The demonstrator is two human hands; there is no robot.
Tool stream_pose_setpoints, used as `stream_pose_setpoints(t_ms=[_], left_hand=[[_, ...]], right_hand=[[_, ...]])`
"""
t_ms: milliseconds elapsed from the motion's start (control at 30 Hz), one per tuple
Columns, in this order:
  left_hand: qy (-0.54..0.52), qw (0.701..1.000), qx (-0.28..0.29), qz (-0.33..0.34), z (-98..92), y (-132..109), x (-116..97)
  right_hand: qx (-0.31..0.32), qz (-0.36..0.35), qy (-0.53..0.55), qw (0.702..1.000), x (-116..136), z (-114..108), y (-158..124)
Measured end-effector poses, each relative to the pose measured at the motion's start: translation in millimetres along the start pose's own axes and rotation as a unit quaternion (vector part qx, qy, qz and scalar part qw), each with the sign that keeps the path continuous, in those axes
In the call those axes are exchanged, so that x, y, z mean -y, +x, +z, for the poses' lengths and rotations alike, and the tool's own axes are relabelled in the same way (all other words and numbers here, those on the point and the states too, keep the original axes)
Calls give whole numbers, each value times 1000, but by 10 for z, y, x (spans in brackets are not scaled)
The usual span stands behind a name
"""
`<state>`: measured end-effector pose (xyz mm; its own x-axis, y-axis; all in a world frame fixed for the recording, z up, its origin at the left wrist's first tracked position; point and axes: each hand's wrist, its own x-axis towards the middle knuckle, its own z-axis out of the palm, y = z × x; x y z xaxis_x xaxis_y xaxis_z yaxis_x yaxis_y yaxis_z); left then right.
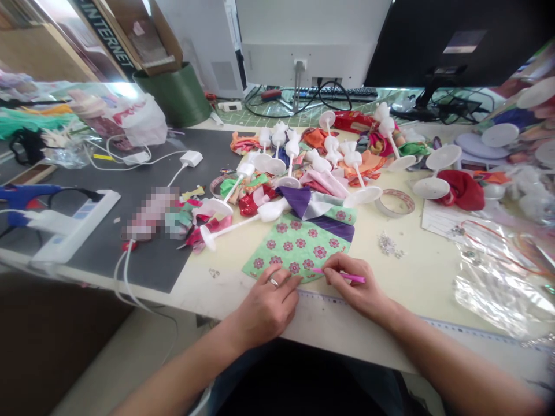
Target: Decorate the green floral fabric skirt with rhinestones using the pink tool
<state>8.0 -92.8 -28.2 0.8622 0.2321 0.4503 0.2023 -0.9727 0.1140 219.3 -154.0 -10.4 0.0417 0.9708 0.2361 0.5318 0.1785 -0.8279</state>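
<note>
A green cloth [281,240] with pink flower motifs and a purple part lies spread on the table, against a white doll-shaped form [271,212] lying on its side. My left hand [271,300], a ring on one finger, rests on the cloth's near edge with its fingers slightly apart. Between the fingers of my right hand [358,289] is a slim pink pen-like stick [353,278]. Its tip points left at the cloth's lower edge; whether it touches, I cannot tell. A small heap of shiny beads or stones [390,245] lies to the right.
Several white forms on round bases [363,196] and coloured cloth pieces crowd the table behind. A tape roll [395,203] and clear plastic bag [498,283] lie rightward. At left are a power strip [82,225] and blue glue gun [26,199]. A ruler strip [459,329] runs along the front.
</note>
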Motion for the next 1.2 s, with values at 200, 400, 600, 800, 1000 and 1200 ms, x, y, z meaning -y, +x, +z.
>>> stream_pose_setpoints(t_ms=[200,400,600,800,1000,1200], left_hand=[[-26,999,-19,-26,-2,-24,17],[-47,998,-27,-19,-1,-35,26],[-133,973,-143,-123,-49,-9,26],[-281,896,-167,-299,-57,148,-19],[-368,838,-134,-380,-57,251,-48],[-406,811,-121,-402,-19,231,-48]], right_hand=[[-2,-31,1,1000,-13,21,-22],[-9,-37,-9,999,-27,25,-24],[-31,-24,17,999,-13,13,-29],[-27,-70,54,996,52,-10,-47],[-20,-132,67,989,60,-4,-91],[-29,-156,80,984,72,-5,-95]])
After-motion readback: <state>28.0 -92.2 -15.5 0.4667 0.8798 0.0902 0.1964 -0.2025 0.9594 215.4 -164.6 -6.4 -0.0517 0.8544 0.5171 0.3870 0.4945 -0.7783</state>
